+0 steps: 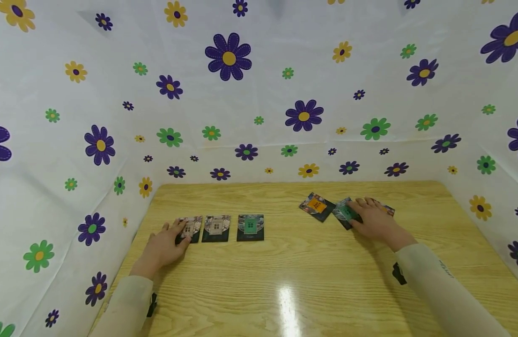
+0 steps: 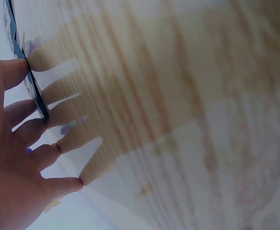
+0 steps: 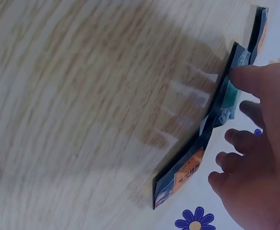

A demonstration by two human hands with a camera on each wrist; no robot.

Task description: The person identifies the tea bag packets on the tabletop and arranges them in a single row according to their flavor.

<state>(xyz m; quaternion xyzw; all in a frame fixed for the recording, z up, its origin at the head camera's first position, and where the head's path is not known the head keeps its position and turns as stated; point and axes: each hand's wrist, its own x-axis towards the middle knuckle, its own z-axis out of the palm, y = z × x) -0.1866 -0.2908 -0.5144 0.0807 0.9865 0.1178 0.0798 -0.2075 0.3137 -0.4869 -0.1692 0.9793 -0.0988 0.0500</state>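
Note:
In the head view, my left hand [image 1: 162, 245] lies at the leftmost flat dark packet with a beige label [image 1: 189, 228]. Its thumb touches the near right corner, and its spread fingers touch the left side and the table. A second beige-labelled packet [image 1: 216, 228] and a green-labelled packet [image 1: 250, 227] continue that row. On the right, my right hand [image 1: 374, 220] reaches over another green-labelled packet [image 1: 343, 211], thumb on its near edge. An orange-labelled packet [image 3: 187, 172] is partly hidden beneath that hand's fingers. Another orange-labelled packet [image 1: 316, 206] lies tilted to the left.
The packets lie on a wood-grain table [image 1: 284, 267]. A white flower-printed sheet [image 1: 259, 84] rises behind the table and along both sides. Dark straps sit at both sleeve cuffs.

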